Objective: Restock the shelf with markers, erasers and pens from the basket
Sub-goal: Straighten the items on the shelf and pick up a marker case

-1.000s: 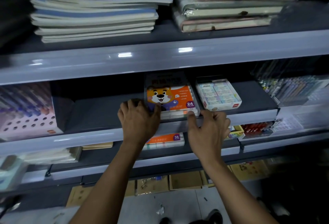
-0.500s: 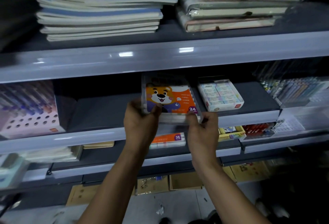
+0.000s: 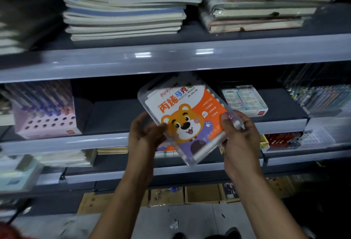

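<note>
The grey shelf (image 3: 114, 117) runs across the middle of the frame, an eraser box (image 3: 245, 100) lying right of centre. In front of it at centre, off the board, tilts the acrylic marker pack (image 3: 188, 121) — the left hand (image 3: 146, 134) curls round its lower left edge, the right hand (image 3: 239, 134) pinches its lower right corner. A second ago it lay flat on the shelf; now it is lifted and turned face-up. Glossy plastic held only by its low edges could slip — or clip the upper shelf lip (image 3: 171, 58).
</note>
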Demonstrator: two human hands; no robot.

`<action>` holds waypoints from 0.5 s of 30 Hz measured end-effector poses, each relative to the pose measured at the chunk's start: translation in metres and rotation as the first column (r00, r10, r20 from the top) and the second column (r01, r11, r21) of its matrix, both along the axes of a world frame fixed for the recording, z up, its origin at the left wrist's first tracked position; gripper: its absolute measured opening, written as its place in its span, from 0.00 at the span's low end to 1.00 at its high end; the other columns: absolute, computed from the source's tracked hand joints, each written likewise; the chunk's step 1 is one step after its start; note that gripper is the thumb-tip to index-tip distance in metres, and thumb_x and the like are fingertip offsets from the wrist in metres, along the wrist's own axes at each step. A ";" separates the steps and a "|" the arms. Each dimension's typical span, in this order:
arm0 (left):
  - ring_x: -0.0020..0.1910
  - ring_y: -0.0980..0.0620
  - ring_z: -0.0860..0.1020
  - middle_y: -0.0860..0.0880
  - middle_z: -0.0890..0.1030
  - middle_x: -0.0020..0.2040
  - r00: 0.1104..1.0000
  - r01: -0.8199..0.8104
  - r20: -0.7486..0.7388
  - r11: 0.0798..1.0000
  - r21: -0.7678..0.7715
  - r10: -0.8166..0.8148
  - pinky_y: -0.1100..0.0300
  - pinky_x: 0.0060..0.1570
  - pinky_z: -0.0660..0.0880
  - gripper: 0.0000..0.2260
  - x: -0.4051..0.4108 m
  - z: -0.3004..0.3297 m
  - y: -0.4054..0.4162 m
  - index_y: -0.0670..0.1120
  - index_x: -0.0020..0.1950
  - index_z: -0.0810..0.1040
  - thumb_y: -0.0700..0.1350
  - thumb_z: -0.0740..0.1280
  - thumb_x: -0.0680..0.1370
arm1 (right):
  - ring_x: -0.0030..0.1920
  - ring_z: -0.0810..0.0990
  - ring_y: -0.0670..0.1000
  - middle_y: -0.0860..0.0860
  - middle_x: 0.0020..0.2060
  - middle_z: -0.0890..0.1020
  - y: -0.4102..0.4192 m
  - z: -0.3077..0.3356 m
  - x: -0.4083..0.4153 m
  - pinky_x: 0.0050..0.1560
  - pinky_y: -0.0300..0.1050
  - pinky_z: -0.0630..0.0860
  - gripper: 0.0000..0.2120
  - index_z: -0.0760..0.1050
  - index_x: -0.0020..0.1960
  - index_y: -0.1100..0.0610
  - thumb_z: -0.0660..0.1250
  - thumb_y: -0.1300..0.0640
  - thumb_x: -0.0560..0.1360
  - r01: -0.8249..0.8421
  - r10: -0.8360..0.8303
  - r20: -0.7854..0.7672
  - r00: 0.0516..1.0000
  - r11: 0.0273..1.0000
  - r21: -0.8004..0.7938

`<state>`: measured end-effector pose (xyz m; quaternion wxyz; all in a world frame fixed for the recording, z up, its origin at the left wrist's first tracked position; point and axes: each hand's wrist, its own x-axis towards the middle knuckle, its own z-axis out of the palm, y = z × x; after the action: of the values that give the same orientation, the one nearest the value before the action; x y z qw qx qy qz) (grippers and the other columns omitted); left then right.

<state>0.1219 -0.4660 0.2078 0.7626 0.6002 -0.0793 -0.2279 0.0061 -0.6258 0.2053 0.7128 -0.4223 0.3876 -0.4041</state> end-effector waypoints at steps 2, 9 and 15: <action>0.53 0.43 0.86 0.43 0.87 0.56 1.000 -0.003 -0.012 0.999 -0.041 0.003 0.54 0.47 0.83 0.16 0.022 0.010 0.009 0.40 0.68 0.76 0.37 0.67 0.80 | 0.50 0.88 0.51 0.50 0.52 0.88 -0.005 -0.001 -0.005 0.38 0.42 0.82 0.16 0.78 0.64 0.53 0.73 0.57 0.78 -0.039 0.038 -0.018 0.999 0.999 -0.035; 0.54 0.39 0.82 0.38 0.84 0.55 0.975 0.162 0.132 0.979 0.127 -0.178 0.52 0.51 0.78 0.23 0.061 0.035 0.032 0.37 0.65 0.80 0.51 0.71 0.77 | 0.50 0.88 0.50 0.49 0.51 0.87 -0.022 -0.002 -0.017 0.40 0.43 0.83 0.13 0.80 0.59 0.47 0.73 0.54 0.76 -0.235 0.227 -0.065 0.972 0.955 -0.178; 0.51 0.44 0.87 0.42 0.88 0.52 0.915 0.279 0.232 0.933 0.228 -0.331 0.56 0.45 0.84 0.16 0.055 0.030 0.030 0.41 0.58 0.81 0.51 0.75 0.77 | 0.52 0.87 0.50 0.48 0.56 0.86 -0.026 0.003 -0.025 0.43 0.52 0.86 0.19 0.76 0.64 0.41 0.72 0.47 0.74 -0.366 0.319 -0.187 0.929 0.866 -0.341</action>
<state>0.1772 -0.4360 0.2376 0.6390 0.6754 -0.2519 -0.2684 -0.0190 -0.6515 0.2080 0.6552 -0.6353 0.2670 -0.3094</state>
